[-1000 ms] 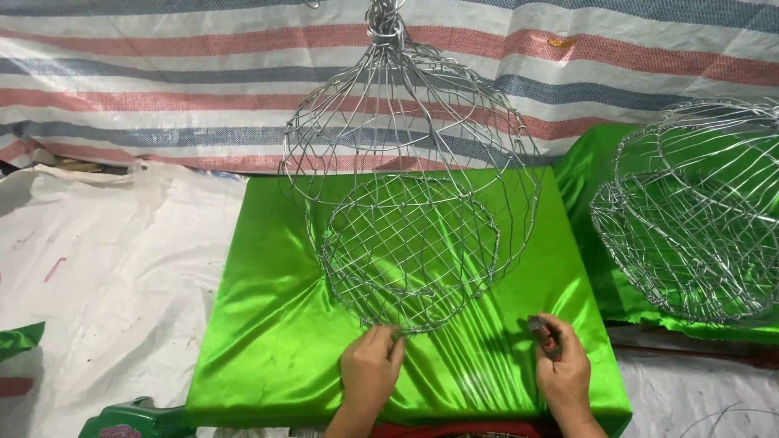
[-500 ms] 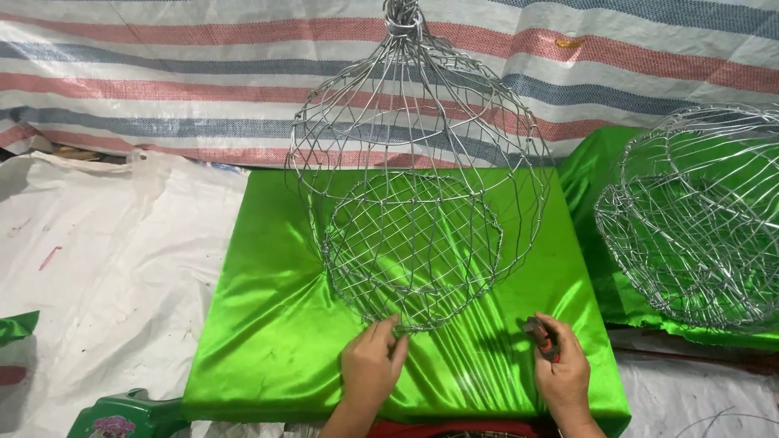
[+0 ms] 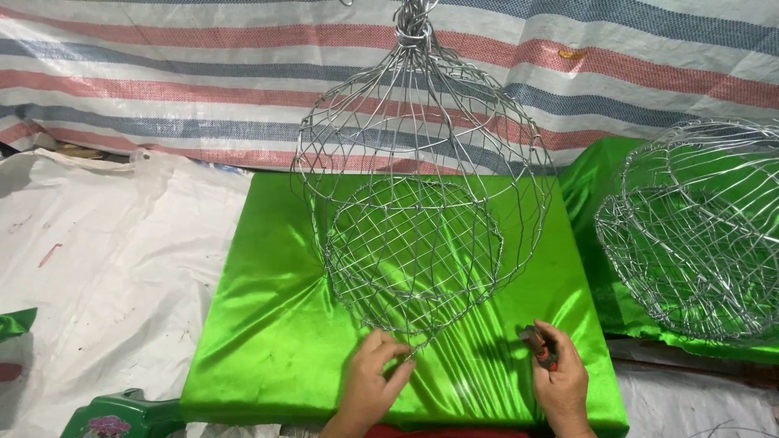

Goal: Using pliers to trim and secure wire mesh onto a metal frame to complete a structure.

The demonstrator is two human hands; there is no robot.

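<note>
1. nearest us, our left hand [image 3: 375, 375] pinches the lowest edge of the wire mesh basket [image 3: 418, 215], thumb and fingertips closed on a strand.
2. our right hand [image 3: 560, 377] rests on the green satin cushion [image 3: 268, 324], curled shut around small red-handled pliers [image 3: 540, 347] (the tips barely show).
3. we judge the basket light and springy, an open lattice that flexes under a squeeze, with cut ends that may prick; the stiffer ring and the twisted neck look like the better holds.
4. it hangs from that neck over the cushion, its bottom just above the cloth.
5. farther right sits a second wire basket [image 3: 698, 235], before the striped tarp [image 3: 162, 73].
</note>
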